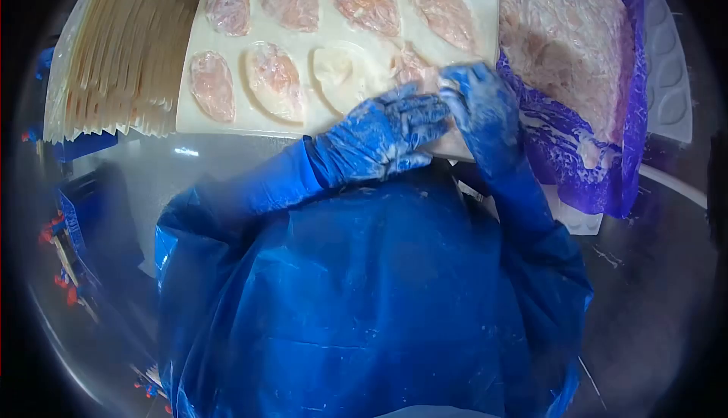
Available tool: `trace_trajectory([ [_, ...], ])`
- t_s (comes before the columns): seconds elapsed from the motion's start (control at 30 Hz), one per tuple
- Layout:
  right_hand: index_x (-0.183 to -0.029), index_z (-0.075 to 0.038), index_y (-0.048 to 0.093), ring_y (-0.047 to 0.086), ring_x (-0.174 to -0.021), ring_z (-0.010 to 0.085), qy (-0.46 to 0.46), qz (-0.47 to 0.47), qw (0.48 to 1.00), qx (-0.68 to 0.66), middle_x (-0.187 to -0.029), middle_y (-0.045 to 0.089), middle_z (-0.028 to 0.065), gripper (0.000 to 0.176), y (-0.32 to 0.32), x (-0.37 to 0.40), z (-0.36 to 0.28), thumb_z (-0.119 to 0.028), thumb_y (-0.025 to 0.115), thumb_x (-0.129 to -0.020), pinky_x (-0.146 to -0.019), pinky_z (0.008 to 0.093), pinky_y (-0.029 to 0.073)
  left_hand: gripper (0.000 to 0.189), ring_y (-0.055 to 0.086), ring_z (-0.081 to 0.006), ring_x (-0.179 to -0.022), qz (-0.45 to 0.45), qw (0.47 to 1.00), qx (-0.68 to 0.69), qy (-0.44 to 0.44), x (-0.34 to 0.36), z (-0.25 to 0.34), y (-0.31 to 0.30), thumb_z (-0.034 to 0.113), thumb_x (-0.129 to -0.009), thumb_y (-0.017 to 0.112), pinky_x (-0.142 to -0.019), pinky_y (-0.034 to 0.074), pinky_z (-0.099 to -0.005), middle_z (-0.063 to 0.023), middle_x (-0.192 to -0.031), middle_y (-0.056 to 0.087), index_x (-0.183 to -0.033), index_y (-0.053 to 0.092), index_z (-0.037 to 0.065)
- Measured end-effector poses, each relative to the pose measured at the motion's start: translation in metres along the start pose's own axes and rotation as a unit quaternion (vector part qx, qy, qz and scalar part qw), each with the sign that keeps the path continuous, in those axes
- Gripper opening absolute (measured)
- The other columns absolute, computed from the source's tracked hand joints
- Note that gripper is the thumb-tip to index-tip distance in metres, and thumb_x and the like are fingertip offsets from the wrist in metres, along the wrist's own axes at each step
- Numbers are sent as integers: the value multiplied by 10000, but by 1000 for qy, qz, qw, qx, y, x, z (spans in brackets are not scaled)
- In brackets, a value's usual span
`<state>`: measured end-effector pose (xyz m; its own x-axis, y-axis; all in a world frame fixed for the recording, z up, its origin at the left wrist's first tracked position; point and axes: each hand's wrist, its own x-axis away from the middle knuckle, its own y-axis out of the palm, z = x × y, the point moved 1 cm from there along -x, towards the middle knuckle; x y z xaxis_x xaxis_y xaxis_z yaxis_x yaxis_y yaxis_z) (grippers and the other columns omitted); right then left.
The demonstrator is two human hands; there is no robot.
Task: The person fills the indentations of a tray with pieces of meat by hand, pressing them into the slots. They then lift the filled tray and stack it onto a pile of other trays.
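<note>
A white mould tray (227,131) has two rows of oval hollows. Pale pink meat pieces (364,0) lie in the back row, and more fill hollows in the front row. One front hollow (334,69) holds only a little whitish stuff. My left hand (398,126), in a smeared blue glove, lies flat with its fingers stretched over the tray's front right part. Beside it, my right hand (478,103) is curled, its fingertips at a piece of meat (413,65) in the front right hollow. What those fingertips grip, if anything, is hidden.
Thin brownish sheets (125,46) stand stacked at the left. A mass of pale meat (565,31) lies on purple film (607,179) at the right. Beyond it is another white mould (669,69). Sticks with red and blue ends (68,274) are at the far left.
</note>
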<state>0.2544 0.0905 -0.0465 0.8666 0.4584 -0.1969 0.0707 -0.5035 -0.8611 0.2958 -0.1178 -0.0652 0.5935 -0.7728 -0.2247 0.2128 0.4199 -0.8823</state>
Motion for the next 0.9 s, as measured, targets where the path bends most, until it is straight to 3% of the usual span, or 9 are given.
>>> trace_trajectory([
  [0.17, -1189, -58, 671, 645, -1078, 251, -12, 43, 999, 22, -1172, 690, 114, 277, 12, -19, 44, -200, 638, -952, -970, 354, 493, 761, 199, -299, -1537, 11, 992, 10, -122, 1, -9, -9, 399, -977, 589, -1261, 84, -466, -130, -1648, 256, -1592, 258, 98],
  [0.3, -1286, -9, 617, 578, -1238, 302, 85, 90, 950, -288, -1281, 633, 198, 387, -18, 1, 23, -150, 650, -928, -1083, 413, 433, 757, 187, -294, -1541, -4, 993, -53, -106, -3, -10, -15, 415, -981, 574, -1261, 89, -464, -124, -1654, 246, -1594, 256, 106],
  [0.37, -1398, -12, 539, 496, -1335, 363, 6, 127, 988, -87, -1409, 541, 217, 538, -12, 21, -2, -155, 672, -897, -1134, 447, 381, 750, 173, -285, -1545, 60, 992, -9, -107, -14, -18, -16, 425, -984, 561, -1262, 97, -461, -112, -1660, 236, -1596, 254, 118],
  [0.43, -1465, -32, 481, 420, -1403, 382, -24, -33, 998, 53, -1487, 470, 212, 634, 13, 47, -21, -164, 686, -880, -1169, 476, 333, 743, 183, -283, -1543, 15, 996, -10, -89, -24, -23, 4, 424, -984, 553, -1263, 105, -459, -105, -1661, 236, -1596, 257, 125],
  [0.63, -1454, -61, 494, 399, -1432, 340, -111, -121, 986, 7, -1515, 452, 179, 612, 2, 95, 6, -201, 685, -890, -1182, 497, 316, 744, 222, -284, -1530, 2, 998, -49, -46, -51, -10, 15, 425, -973, 571, -1243, 166, -468, -125, -1641, 273, -1585, 289, 110],
  [0.7, -1320, -119, 632, 543, -1318, 323, -154, -31, 988, -1, -1349, 603, 169, 419, 0, 95, 42, -170, 655, -905, -1056, 462, 452, 750, 233, -323, -1521, 32, 999, -26, -34, -53, -16, 14, 437, -963, 585, -1236, 162, -498, -159, -1634, 269, -1578, 308, 110],
  [0.77, -1246, -87, 670, 667, -1103, 285, 190, 106, 870, -442, -1248, 649, 179, 319, -19, 82, 62, -197, 658, -947, -859, 394, 544, 761, 239, -368, -1510, 52, 986, -88, -134, -55, -18, 7, 473, -955, 585, -1227, 151, -533, -179, -1630, 262, -1574, 321, 117],
  [0.83, -1218, -48, 664, 690, -984, 250, 212, 104, 967, -99, -1173, 669, 186, 301, -43, 37, 95, -211, 662, -963, -764, 369, 547, 771, 231, -392, -1507, 25, 986, -84, -140, -58, -16, 5, 496, -953, 571, -1225, 138, -550, -188, -1633, 248, -1577, 315, 123],
  [0.9, -1195, -25, 657, 683, -1019, 249, 221, 118, 958, -138, -1102, 693, 183, 303, -36, -4, 129, -184, 680, -938, -780, 369, 543, 747, 234, -381, -1508, 21, 986, -79, -142, -59, -16, 3, 482, -957, 564, -1224, 140, -548, -175, -1635, 257, -1575, 329, 132],
])
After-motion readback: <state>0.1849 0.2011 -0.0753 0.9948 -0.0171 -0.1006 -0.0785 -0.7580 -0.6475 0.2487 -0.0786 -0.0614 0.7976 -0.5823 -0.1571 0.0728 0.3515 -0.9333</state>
